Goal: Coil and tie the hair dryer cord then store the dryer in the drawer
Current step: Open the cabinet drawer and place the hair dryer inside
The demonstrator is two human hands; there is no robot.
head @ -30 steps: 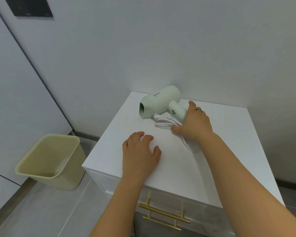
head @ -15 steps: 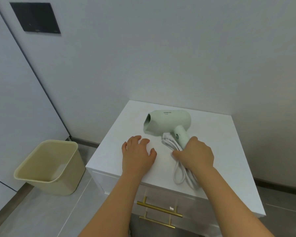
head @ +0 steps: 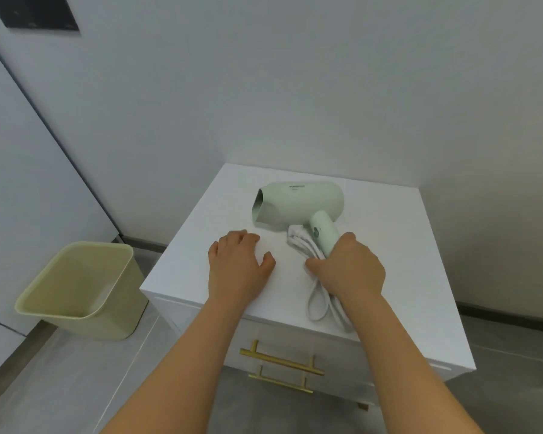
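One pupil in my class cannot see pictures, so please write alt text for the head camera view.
A person's right hand grips a green dryer and its looped white cord on a white cabinet. The left hand rests on top beside it; the drawers below are shut, and a beige bin stands to the left.

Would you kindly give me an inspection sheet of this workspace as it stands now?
Surface: white cabinet top.
Job's things: dryer lying on its side on the top; drawer shut.
Clutter: nothing seen.
Grippers: left hand flat on the top; right hand grips the dryer's handle and cord together.
Cables: cord in loops; whether tied, cannot tell.
Surroundings: bin on the floor, left; dark panel on the wall.
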